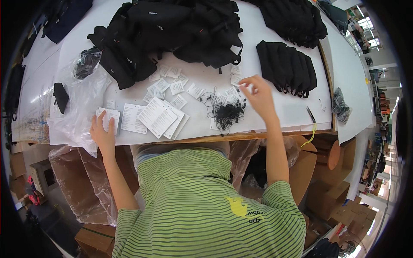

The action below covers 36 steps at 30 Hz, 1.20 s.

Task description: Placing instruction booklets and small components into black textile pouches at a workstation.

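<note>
My left hand (103, 131) rests with fingers apart on a small stack of white printed cards (112, 115) near the table's front edge. Beside it lie larger white printed cards (160, 118), fanned and overlapping. My right hand (260, 95) is raised over the table, thumb and forefinger pinched at a small white tag (236, 80); the fingers partly cover the contact. Below and left of that hand sits a tangled heap of black tag strings (228, 112). Several small white tags (175, 88) are scattered between the heap and the black bags.
A pile of black fabric bags (163, 30) covers the far middle. Two rows of folded black items (288, 66) lie at the right. Snips (310, 115) with a yellow cord lie near the right edge. Clear plastic (81, 94) spreads at left; cardboard boxes (331, 172) stand below the table.
</note>
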{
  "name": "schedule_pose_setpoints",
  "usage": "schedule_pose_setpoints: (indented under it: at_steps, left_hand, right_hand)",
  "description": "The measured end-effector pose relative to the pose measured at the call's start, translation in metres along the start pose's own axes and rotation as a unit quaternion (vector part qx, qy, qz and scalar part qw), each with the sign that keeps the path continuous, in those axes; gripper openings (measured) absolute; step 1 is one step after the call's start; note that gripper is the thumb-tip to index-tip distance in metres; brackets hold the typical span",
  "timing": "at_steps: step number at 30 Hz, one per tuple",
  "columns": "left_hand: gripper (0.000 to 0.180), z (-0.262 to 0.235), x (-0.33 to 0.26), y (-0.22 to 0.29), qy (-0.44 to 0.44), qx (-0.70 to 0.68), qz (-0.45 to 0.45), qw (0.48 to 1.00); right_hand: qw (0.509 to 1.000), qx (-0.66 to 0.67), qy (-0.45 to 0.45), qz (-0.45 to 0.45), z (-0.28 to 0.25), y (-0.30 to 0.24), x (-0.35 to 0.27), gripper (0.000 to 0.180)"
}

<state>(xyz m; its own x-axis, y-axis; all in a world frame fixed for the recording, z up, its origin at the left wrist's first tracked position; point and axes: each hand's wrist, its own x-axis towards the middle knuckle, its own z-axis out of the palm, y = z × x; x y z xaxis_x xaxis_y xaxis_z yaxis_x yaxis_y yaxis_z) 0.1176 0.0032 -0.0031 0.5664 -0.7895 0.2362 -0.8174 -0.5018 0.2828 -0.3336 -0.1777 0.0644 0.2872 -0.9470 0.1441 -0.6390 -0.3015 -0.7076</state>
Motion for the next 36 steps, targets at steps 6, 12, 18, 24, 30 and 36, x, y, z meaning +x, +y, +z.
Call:
schedule_pose_setpoints:
  at_steps: [6,12,18,24,30,36]
  left_hand:
    - [0.044,-0.002,0.001,0.005,0.010,-0.007,-0.012,1.000]
    - [0.049,-0.007,0.003,0.018,0.070,-0.014,-0.021,0.997]
    - [0.040,-0.008,0.017,0.003,0.058,-0.080,-0.043,0.994]
    - [0.034,-0.042,0.020,0.024,-0.092,-0.217,-0.114,0.965]
    - [0.035,-0.069,-0.001,0.087,-0.084,-0.482,-0.118,0.864]
    - [0.048,-0.069,-0.042,0.154,-0.238,-0.634,-0.032,0.735]
  right_hand:
    - [0.984,-0.114,-0.108,-0.079,0.071,-0.028,0.008,0.013]
    - [0.953,-0.216,-0.185,-0.105,0.100,-0.025,0.026,0.011]
    - [0.968,-0.134,-0.203,-0.055,0.072,-0.053,0.029,0.008]
    - [0.989,0.030,-0.137,-0.038,0.036,-0.073,0.019,0.013]
    - [0.948,0.308,-0.063,0.043,0.041,-0.074,0.014,0.011]
    - [0.854,0.489,-0.125,0.126,0.059,-0.113,-0.029,0.007]
